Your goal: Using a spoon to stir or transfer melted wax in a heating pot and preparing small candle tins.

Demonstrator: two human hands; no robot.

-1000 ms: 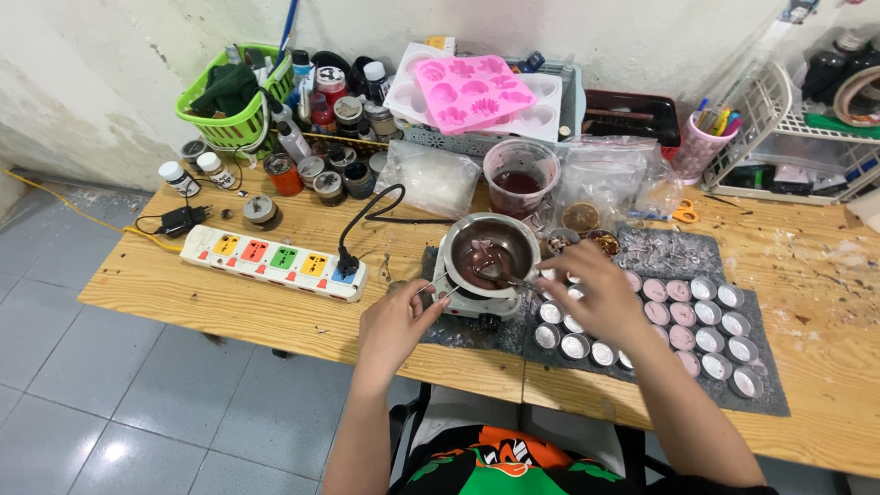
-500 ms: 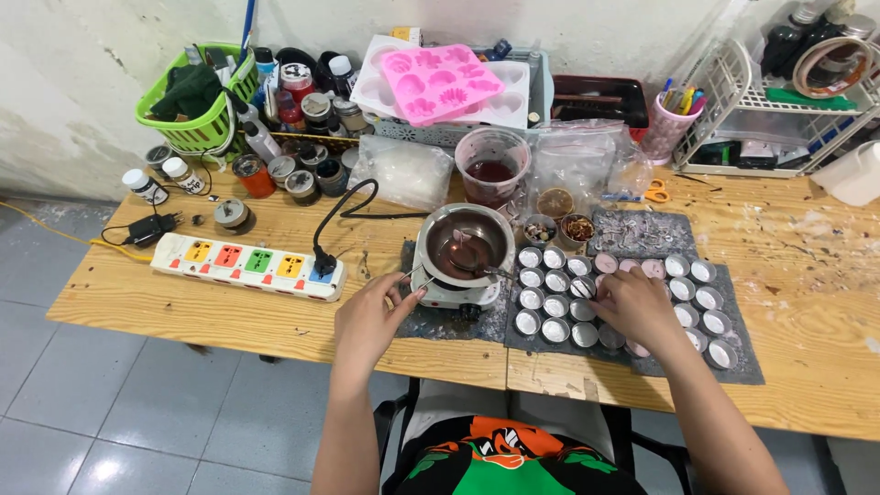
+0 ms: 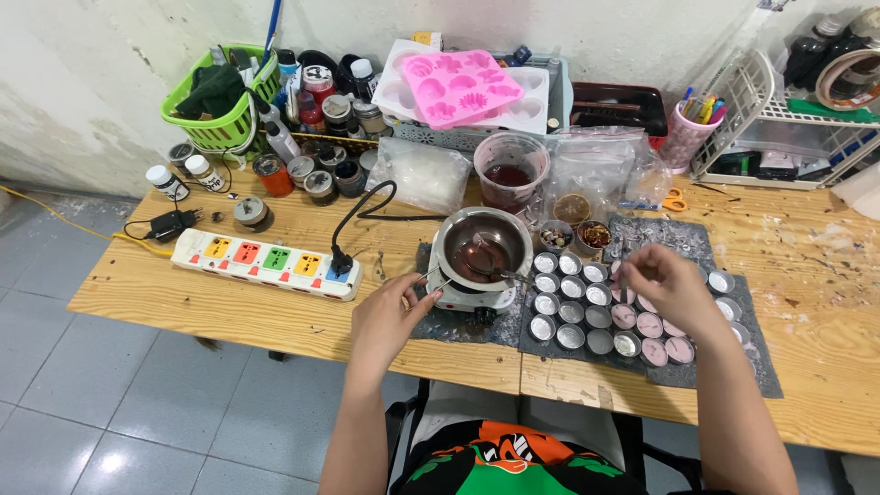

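- Centre frame, left hand (image 3: 390, 316) pinches thin metal tweezers (image 3: 431, 280) beside the melting pot (image 3: 483, 246), seemingly ready for use.
- Right of centre, right hand (image 3: 667, 284) hovers over the small metal cups (image 3: 570, 312), fingertips pinched; what they hold, I cannot tell.

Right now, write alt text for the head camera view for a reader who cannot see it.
A person's left hand pinches thin metal wires beside a small melting pot of dark liquid on a wooden table, while the right hand hovers over rows of small round metal cups. A power strip, jars and a pink mould crowd the back.
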